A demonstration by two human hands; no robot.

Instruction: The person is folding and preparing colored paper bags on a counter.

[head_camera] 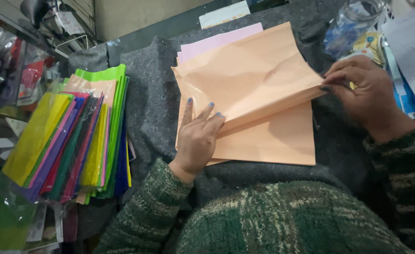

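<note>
- The left hand (197, 139) lies flat, fingers spread, palm down on the lower sheets of a peach paper stack (268, 136); it presses and grips nothing.
- The right hand (363, 91) is closed in a pinch on the right edge of the top peach sheet (245, 77), fingertips together, lifting that edge so the sheet bows up and over the stack.
- The peach paper stack rests in the middle of a grey felt cloth (151, 99) that covers the work surface, right in front of the person's green knitted sleeves.
- A pale pink sheet (212, 42) peeks out from under the peach paper at its far edge, and beyond it lies a white card (224, 14).
- To the left, on the cloth's edge, sits a clear plastic bag of coloured papers (71, 146): yellow, green, purple, pink and blue, fanned out.
- At the far right stands a clear glass jar (351, 23) with blue contents, just beside loose white papers (412, 47).
- The upper left corner shows cluttered shelving with packaged goods, too blurred to identify.
</note>
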